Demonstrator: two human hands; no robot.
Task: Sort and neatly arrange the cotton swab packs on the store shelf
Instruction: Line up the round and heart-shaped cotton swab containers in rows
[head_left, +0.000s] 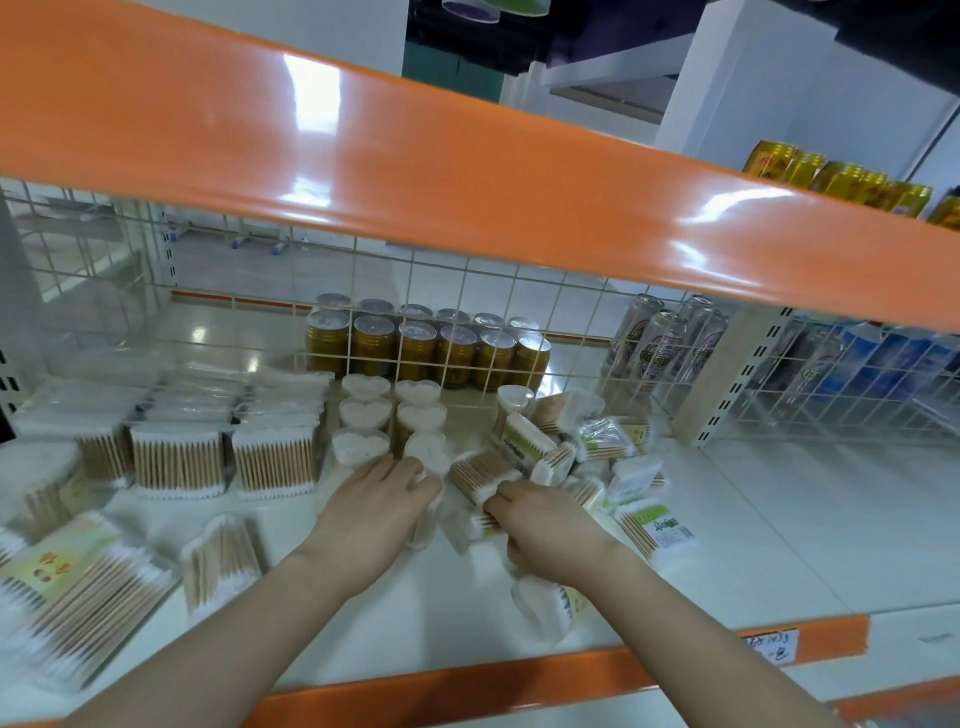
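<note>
Cotton swab packs cover the white shelf (779, 519). Square packs (176, 457) stand in rows at the left. Heart-shaped tubs (363, 415) stand in two columns mid-shelf. A loose heap of small packs (597, 441) lies to the right. My left hand (379, 509) grips a clear tub (423, 525) lying on its side below the columns. My right hand (545, 530) pinches a small swab pack (475, 522) at the heap's near edge. One more tub (543, 605) lies tipped by my right wrist.
An orange upper shelf edge (467, 171) overhangs close above. A wire grid (467, 312) backs the shelf, with gold cans (426, 348) and tall cans (660, 343) behind it. Flat swab packs (83, 587) and a clear pack (221, 558) lie near the front left.
</note>
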